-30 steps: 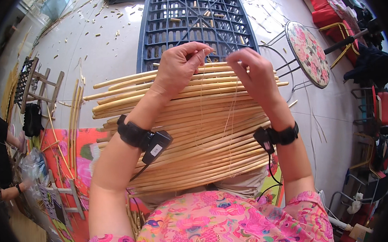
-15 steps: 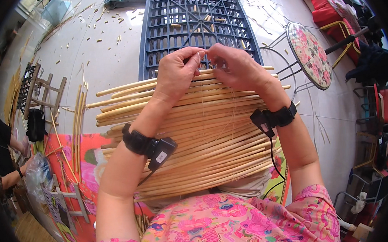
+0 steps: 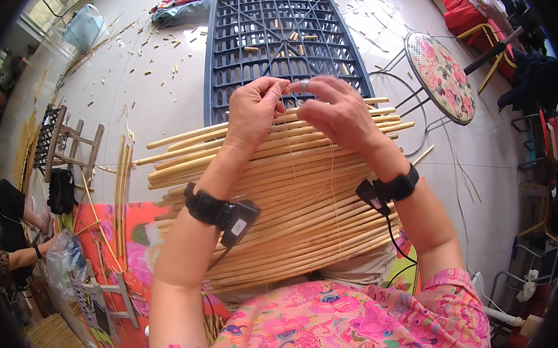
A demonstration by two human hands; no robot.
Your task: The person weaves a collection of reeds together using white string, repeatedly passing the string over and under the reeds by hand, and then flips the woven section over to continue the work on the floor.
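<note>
Right hand, apart a second ago, now just beside left hand: both hands meet at thread work. Left fingertips pinch pale thread; right fingers curled, blurred, grip unclear. Thread hangs over sticks across lap.

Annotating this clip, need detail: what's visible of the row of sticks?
The row of sticks is many slender straw-coloured rods, wood- or cane-like, side by side, running left to right. Ends are uneven; gaps look wider on the far side. Pale thread crosses them front to back. The near edge lies over the lap, the far edge by a blue crate. Left hand and right hand are over the far edge; contact is unclear.
</note>
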